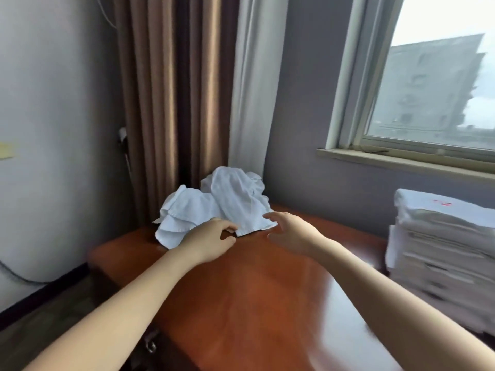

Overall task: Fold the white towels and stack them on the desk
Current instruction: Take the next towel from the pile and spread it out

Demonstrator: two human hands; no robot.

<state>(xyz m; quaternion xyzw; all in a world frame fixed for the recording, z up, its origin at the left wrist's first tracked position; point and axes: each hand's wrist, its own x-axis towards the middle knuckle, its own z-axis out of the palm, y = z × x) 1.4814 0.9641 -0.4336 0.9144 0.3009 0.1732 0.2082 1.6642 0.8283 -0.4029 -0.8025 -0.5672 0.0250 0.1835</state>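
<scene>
I have the heap of white towels (187, 210) at the far corner of the bench (254, 303), crumpled against the curtain. The top towel (238, 199) drapes forward, with its hemmed edge lying flat on the wood, nearest to me. The left grip (211, 239) is at the left end of that hem, thumb and fingers parted around it but not yet closed on the cloth. The right grip (292, 231) is spread wide at the right end, its fingertips just at the edge, holding nothing.

I judge the cloth to be light, thin and limp. It will sag and bunch wherever it is unsupported, and it may drag the towel beneath along with it. The polished bench looks slick, so a flat push would only slide it. The sound hold is a pinch at each hem corner, then a lift so the towel hangs straight before it is laid down to fold.

The stack of folded towels (442, 236) stands well apart at the right edge.
</scene>
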